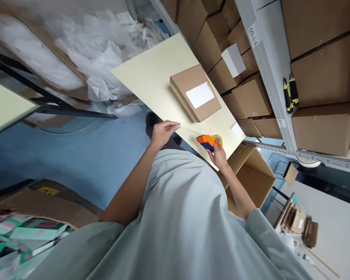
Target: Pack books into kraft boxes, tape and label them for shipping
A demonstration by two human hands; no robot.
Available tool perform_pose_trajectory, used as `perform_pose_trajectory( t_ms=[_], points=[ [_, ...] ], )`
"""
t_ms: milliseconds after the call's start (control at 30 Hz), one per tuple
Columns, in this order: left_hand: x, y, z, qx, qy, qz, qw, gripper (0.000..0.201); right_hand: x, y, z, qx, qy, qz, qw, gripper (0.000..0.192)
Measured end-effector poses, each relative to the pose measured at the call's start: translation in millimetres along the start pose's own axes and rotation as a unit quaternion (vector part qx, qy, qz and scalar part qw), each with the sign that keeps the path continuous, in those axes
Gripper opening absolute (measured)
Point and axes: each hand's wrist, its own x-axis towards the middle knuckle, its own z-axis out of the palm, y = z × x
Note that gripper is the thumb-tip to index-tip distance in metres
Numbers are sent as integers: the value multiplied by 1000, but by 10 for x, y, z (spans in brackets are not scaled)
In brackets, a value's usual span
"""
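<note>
A pale yellow table (151, 74) runs away from me, tilted in the view. On it lies a closed cardboard box (202, 111) with a white label (200, 95) on top. My right hand (218, 155) grips an orange and blue tape dispenser (207, 141) that rests at the table's near right edge. My left hand (163, 131) hovers at the table's near left edge with its fingers loosely curled and nothing in it. A small white label (237, 130) lies on the table beside the dispenser.
An open empty carton (251, 179) stands below the table at the right. Shelves (268, 58) stacked with cardboard boxes fill the right side, with yellow-handled tools (290, 93) hanging on the upright. Crumpled white packing paper (99, 50) is heaped at the left; blue floor below.
</note>
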Motion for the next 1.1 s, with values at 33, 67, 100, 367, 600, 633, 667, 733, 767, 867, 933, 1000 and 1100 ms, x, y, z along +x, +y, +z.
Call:
perform_pose_trajectory(
  t_ms=[33, 67, 100, 367, 600, 633, 667, 733, 767, 867, 933, 1000, 1100],
  points=[
    [73, -106, 32, -4, 2, -4, 1000, 15, 78, 18, 95, -7, 5, 11, 1000, 47],
    [148, -191, 65, -7, 6, -4, 1000, 15, 140, 35, 185, -11, 12, 18, 1000, 48],
    [226, -260, 99, -11, 10, 0, 1000, 16, 187, 52, 270, -12, 22, 22, 999, 48],
    [690, -597, 452, -30, 33, 67, 997, 35, 343, 105, 663, -96, 68, 49, 992, 36],
    [790, -650, 699, -6, 75, 63, 995, 14, 441, 59, 715, -131, 65, 72, 987, 38],
    [781, -640, 724, 0, 86, 59, 995, 13, 449, 52, 719, -134, 66, 72, 986, 39],
    [766, -628, 748, 5, 97, 57, 994, 12, 455, 45, 721, -136, 67, 72, 986, 40],
    [726, -599, 799, 16, 118, 58, 991, 13, 463, 30, 719, -137, 66, 72, 986, 42],
    [706, -586, 827, 22, 127, 59, 990, 14, 466, 21, 715, -137, 65, 71, 986, 42],
    [682, -580, 914, 32, 149, 54, 987, 20, 476, -16, 701, -150, 61, 64, 985, 42],
    [713, -618, 956, 20, 158, 34, 987, 30, 485, -44, 700, -162, 56, 62, 983, 44],
    [761, -675, 966, -9, 170, -1, 985, 53, 497, -67, 712, -165, 54, 64, 983, 47],
    [765, -696, 952, -45, 191, -47, 979, 72, 509, -83, 736, -153, 60, 67, 984, 48]
  ],
)
